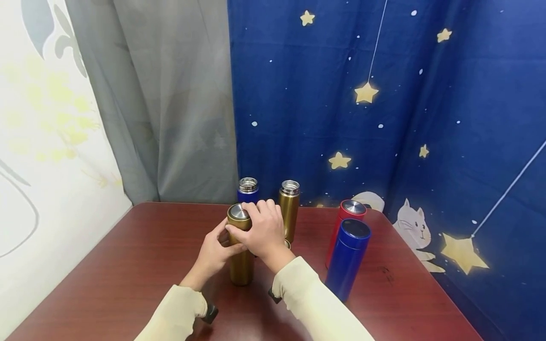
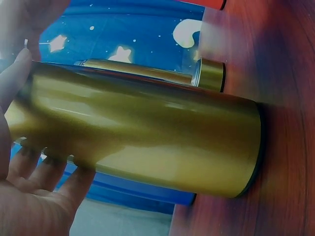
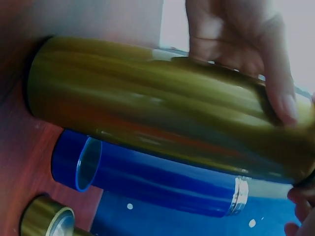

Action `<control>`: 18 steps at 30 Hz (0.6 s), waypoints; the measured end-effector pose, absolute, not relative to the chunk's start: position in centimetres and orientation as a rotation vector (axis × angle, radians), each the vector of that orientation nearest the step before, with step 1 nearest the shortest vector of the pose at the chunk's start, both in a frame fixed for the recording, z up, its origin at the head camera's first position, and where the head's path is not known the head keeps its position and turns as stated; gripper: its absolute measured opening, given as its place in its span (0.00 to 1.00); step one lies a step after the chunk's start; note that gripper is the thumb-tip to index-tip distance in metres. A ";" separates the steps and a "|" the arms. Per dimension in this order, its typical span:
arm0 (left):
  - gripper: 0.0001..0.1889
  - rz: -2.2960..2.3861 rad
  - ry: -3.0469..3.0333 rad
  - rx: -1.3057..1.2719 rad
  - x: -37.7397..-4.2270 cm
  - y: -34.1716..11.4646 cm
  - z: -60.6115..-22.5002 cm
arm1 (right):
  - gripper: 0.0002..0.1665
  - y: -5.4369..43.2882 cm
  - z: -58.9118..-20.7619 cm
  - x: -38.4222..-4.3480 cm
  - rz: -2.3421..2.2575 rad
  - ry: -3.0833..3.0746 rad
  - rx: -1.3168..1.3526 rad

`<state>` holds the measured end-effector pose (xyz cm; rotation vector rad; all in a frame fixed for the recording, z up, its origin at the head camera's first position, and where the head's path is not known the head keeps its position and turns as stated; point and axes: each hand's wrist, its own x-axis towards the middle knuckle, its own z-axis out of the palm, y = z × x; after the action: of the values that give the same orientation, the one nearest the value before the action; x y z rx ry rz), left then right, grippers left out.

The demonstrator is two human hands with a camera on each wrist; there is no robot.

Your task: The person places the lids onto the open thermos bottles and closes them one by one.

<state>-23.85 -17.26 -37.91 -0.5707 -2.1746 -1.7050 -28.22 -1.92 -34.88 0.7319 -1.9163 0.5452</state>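
Observation:
A gold thermos (image 1: 241,271) stands upright on the table, a silver-topped lid (image 1: 238,211) on its mouth. My left hand (image 1: 213,253) wraps round its upper body from the left, thumb in front. From the right, my right hand (image 1: 265,231) grips the lid, fingers over its far edge and thumb on the near side. Behind stand a blue bottle (image 1: 248,190) and a second gold bottle (image 1: 290,213), both uncapped with bare steel necks. In the right wrist view, a blue cap (image 3: 66,158) and a gold cap (image 3: 38,216) sit upturned on the table near them.
On the right, a red thermos (image 1: 334,239) and a blue thermos (image 1: 347,263) with a dark top stand lidded, the blue one nearer. A starry blue curtain (image 1: 298,94) and a grey curtain (image 1: 192,118) hang behind the red-brown table (image 1: 128,265).

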 end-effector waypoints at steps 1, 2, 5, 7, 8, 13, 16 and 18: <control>0.43 -1.698 -2.178 -0.568 -23.8 -17.2 -37.9 | 0.32 -2.1 -34.9 -28.2 0.518 -1.913 0.702; 0.43 -1.695 -2.180 -0.565 -23.8 -17.2 -37.9 | 0.32 -2.3 -34.9 -28.1 0.504 -1.921 0.677; 0.43 -1.695 -2.179 -0.552 -23.9 -17.1 -38.0 | 0.33 -2.5 -35.0 -27.8 0.530 -1.999 0.635; 0.42 -1.688 -2.171 -0.559 -23.8 -17.0 -38.0 | 0.35 -2.4 -35.0 -27.7 0.628 -2.077 0.662; 0.42 -1.692 -2.167 -0.561 -23.9 -17.0 -38.1 | 0.36 -2.3 -35.0 -27.6 0.709 -2.115 0.703; 0.44 -1.715 -2.165 -0.561 -25.3 -17.5 -39.8 | 0.41 -0.7 -34.5 -28.0 1.288 -2.244 1.009; 0.45 -1.717 -2.172 -0.565 -26.1 -17.9 -40.6 | 0.42 0.2 -34.1 -28.5 1.571 -2.262 1.173; 0.44 -1.726 -2.165 -0.579 -26.2 -18.0 -40.6 | 0.40 0.6 -33.8 -28.8 1.685 -2.237 1.279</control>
<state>-26.20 -18.03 -40.61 -0.5790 -2.1651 -1.7258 -28.79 0.61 -33.85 1.2793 -2.2371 1.6852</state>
